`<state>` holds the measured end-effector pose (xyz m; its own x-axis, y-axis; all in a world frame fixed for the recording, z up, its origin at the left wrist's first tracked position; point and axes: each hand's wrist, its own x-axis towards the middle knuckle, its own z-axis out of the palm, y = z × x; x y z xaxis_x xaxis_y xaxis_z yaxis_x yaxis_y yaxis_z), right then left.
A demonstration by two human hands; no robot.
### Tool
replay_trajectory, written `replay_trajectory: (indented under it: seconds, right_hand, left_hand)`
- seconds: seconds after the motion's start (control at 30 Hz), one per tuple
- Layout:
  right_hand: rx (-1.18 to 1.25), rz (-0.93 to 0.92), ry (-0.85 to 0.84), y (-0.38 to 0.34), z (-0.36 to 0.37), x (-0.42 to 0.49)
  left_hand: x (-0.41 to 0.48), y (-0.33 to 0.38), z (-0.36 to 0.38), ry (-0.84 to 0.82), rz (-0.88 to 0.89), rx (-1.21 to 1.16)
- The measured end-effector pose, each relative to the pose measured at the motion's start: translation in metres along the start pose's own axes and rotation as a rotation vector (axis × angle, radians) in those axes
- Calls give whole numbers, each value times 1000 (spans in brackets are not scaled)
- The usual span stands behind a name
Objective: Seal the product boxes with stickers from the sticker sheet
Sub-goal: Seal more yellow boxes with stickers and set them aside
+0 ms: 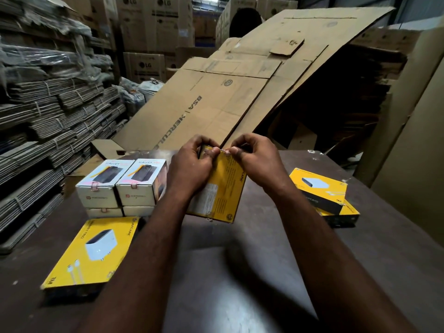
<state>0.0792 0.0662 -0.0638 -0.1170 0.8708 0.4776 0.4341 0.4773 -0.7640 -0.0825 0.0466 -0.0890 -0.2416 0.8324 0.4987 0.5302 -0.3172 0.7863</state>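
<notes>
A flat yellow product box (pixel 222 188) stands tilted over the dark table (pixel 240 260), its printed back towards me. My left hand (pixel 189 169) grips its top left corner. My right hand (pixel 257 162) pinches a small sticker (pixel 227 151) at the box's top edge, thumb and forefinger pressed together. Whether the sticker touches the box is too small to tell. No sticker sheet is in view.
Another yellow box (pixel 96 251) lies flat at the near left. Two yellow boxes (pixel 322 191) are stacked at the right. White boxes (pixel 122 186), stacked in two layers, stand left of my hands. Flattened cardboard (pixel 216 97) leans behind the table; bundled cardboard (pixel 48 121) is piled at the left.
</notes>
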Motion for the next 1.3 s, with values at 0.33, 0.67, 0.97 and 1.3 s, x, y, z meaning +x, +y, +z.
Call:
replay_trajectory:
  seconds: [0.33,0.67,0.97,1.3]
  right_hand:
    - [32,46,18,-2,2,-2]
    - [273,107,-23,-10,-3,-4]
    - [-188,-168,-143,-22,-18,-8]
    - [-498,-228,-304,-28,-19,-16]
  left_hand:
    - [-1,0,-1,7,15,-7]
    - [-1,-5,-2,30,-29,5]
    - [1,2,-20,-26,-42,-74]
    - [-3,7,-27,-232,15,-12]
